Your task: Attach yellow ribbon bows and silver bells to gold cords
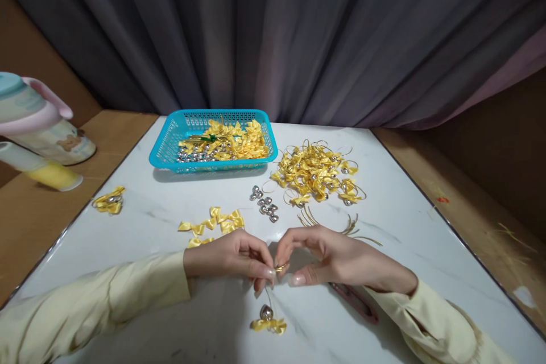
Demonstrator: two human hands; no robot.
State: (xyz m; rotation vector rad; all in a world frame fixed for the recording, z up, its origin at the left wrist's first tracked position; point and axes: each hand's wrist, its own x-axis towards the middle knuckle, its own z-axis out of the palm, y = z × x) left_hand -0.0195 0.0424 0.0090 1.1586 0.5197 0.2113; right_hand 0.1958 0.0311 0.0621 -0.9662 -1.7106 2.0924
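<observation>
My left hand (230,259) and my right hand (336,259) meet fingertip to fingertip low over the white marble table (405,222). Both pinch a thin gold cord (281,267) between thumb and forefinger. From the pinch a strand hangs down to a small silver bell (267,312) with a yellow ribbon bow (268,325) lying on the table. Both hands are closed. Loose yellow bows (213,222) lie just beyond my left hand, and loose silver bells (267,205) and cut gold cords (333,223) beyond my right.
A turquoise basket (164,153) with bows and bells stands at the back. A heap of finished bow-and-bell pieces (318,173) lies to its right. One bow piece (108,201) lies at the left edge. A pastel jug (38,119) lies on the wooden side surface. Dark curtain behind.
</observation>
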